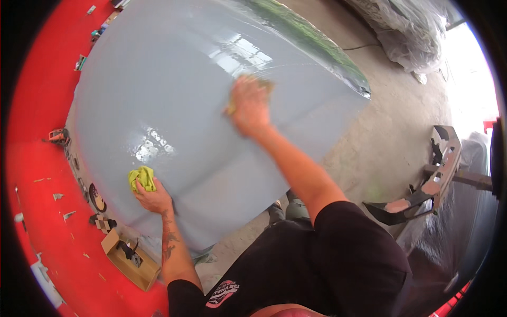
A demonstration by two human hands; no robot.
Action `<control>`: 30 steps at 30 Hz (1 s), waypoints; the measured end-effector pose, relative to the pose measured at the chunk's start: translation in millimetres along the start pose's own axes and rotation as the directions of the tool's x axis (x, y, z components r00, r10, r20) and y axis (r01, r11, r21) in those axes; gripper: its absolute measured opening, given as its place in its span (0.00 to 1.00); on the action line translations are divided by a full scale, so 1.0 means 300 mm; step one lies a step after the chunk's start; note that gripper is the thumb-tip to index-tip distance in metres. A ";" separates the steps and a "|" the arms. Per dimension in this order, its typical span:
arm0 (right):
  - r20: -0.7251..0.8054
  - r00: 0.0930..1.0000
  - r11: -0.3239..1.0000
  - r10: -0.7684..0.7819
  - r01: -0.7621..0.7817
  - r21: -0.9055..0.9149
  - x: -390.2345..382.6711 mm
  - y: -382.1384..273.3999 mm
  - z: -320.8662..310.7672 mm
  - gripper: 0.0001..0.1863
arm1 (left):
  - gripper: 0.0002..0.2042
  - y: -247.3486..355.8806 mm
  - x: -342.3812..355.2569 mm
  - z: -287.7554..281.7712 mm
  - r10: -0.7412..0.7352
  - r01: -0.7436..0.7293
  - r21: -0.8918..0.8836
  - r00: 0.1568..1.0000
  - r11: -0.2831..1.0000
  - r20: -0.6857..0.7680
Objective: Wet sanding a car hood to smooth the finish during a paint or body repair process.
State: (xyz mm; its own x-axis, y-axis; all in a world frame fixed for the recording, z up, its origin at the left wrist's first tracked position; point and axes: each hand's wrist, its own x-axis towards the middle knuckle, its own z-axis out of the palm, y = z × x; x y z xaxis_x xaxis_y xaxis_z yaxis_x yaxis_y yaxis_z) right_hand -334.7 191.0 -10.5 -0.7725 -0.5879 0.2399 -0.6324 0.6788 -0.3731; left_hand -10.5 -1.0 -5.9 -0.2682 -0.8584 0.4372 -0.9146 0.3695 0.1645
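A large grey panel (190,105) with a glossy, reflecting surface and a green strip along its upper right edge fills the middle of the head view. At its lower left, my left hand (155,196) has its fingers wrapped on a crumpled yellow-green cloth (143,177) against the panel. My right hand (248,105) rests higher on the panel, right of centre, blurred by motion, over a yellowish-tan pad or cloth (266,84) that is partly hidden under it.
A red wall or surface (37,132) curves along the left, with small items and an open cardboard box (137,264) beside the panel. At right are a painted bumper-like part (438,158) on a stand and plastic-wrapped objects (398,31). A concrete floor (359,148) shows around the panel.
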 end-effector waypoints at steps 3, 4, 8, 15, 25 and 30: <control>0.247 0.863 0.895 -0.441 0.402 0.191 -0.144 -0.343 0.055 0.42 | 0.30 -0.008 -0.019 0.021 0.052 -0.057 -0.090 0.997 0.994 -0.062; 0.244 0.861 0.893 -0.446 0.408 0.190 -0.150 -0.355 0.085 0.42 | 0.30 -0.011 -0.019 0.021 0.059 -0.066 -0.094 0.996 0.993 -0.071; 0.142 0.792 0.799 -0.593 0.558 0.221 -0.047 -0.209 0.115 0.41 | 0.29 -0.014 -0.023 -0.001 0.017 -0.022 -0.094 0.998 0.995 -0.055; 0.042 0.995 0.987 0.091 -0.084 -0.136 0.354 0.400 -0.042 0.43 | 0.29 0.047 -0.022 -0.012 -0.030 0.028 -0.032 0.999 0.999 -0.043; 0.090 0.722 0.670 -0.686 0.579 0.464 -0.138 -0.529 0.233 0.41 | 0.30 0.036 0.003 0.032 0.042 -0.049 -0.115 0.997 0.992 -0.064; 0.084 0.920 0.924 -0.383 0.383 0.019 0.276 -0.014 0.155 0.38 | 0.30 0.019 -0.021 0.008 0.002 -0.008 -0.118 0.999 0.993 -0.055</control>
State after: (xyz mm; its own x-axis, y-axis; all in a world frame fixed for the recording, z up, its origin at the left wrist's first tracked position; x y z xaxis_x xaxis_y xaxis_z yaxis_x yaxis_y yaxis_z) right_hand -393.6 119.0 -30.7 -0.4637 -0.8377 0.2886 -0.8789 0.3936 -0.2695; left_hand -14.8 5.5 -9.8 -0.2531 -0.8371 0.4851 -0.8700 0.4162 0.2644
